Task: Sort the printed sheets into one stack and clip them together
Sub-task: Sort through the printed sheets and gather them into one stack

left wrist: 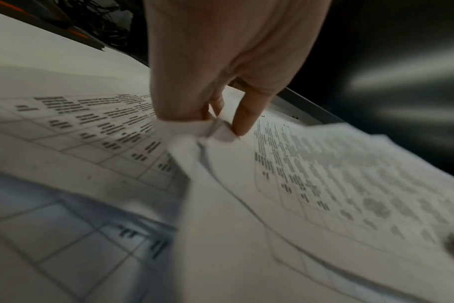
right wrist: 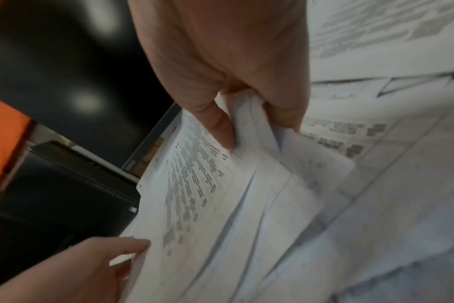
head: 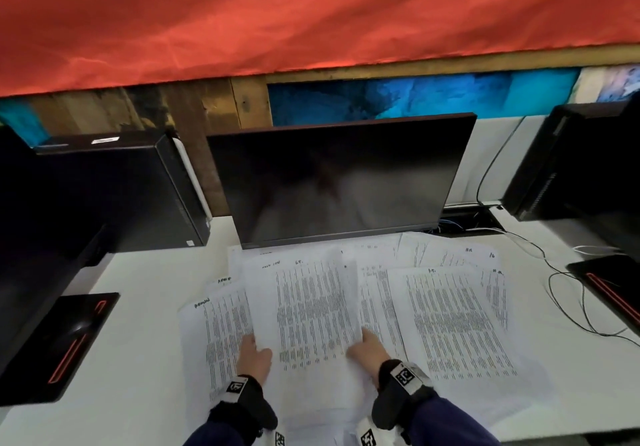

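Several printed sheets [head: 450, 324] with columns of small text lie fanned over the white desk in front of the monitor. I hold a small bundle of sheets [head: 308, 303] raised above them at the middle. My left hand [head: 254, 355] pinches its lower left edge, thumb on top; the left wrist view shows the hand [left wrist: 220, 123] pinching the held sheets [left wrist: 337, 174]. My right hand [head: 367, 350] grips the bundle's lower right edge; in the right wrist view this hand [right wrist: 246, 131] has thumb and fingers closed on several layered sheets [right wrist: 220, 194]. No clip is in view.
A dark monitor [head: 343, 179] stands just behind the papers. A black computer case [head: 114, 193] is at the left, another [head: 571, 161] at the right. Black pads [head: 69, 338] lie on both sides. Thin cables [head: 568, 293] trail over the desk [head: 138, 359] at right.
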The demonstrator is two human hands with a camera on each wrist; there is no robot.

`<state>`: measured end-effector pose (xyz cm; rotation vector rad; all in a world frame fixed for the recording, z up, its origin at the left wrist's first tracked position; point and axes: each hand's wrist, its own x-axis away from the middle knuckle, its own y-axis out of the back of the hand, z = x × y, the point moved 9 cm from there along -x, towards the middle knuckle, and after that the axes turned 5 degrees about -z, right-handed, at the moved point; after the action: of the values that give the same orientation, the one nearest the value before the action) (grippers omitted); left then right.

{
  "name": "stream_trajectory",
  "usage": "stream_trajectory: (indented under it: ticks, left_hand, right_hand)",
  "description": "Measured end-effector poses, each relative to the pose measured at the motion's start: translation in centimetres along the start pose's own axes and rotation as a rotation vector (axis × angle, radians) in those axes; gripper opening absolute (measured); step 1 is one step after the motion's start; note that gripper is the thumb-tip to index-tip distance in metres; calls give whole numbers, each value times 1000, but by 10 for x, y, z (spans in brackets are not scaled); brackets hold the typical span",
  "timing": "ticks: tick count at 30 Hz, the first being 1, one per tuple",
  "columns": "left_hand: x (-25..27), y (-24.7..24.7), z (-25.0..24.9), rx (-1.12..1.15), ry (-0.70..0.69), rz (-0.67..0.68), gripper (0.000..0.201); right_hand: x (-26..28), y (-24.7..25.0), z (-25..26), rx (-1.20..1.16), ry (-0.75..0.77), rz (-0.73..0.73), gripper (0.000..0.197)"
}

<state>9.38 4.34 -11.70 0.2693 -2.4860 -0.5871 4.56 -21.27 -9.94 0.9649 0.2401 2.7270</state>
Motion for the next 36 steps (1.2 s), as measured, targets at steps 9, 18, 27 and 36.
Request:
stream_trajectory:
  ticks: [9,18,27,36]
  left_hand:
    - [44,-47,-54,-159,-223,70,40]
    - [83,-161,-75,-310,-224,416,52]
    - [101,-207,-63,-53,104,636,21]
    - [112,-220,-62,5,34,674,19]
  right_hand:
    - [20,169,-35,-111,-83,-396,36]
    - [23,274,-74,455,-350,-695,79]
    - [18,264,-64,480,-340,-566,57]
    - [20,222,-49,391,31,-623,68]
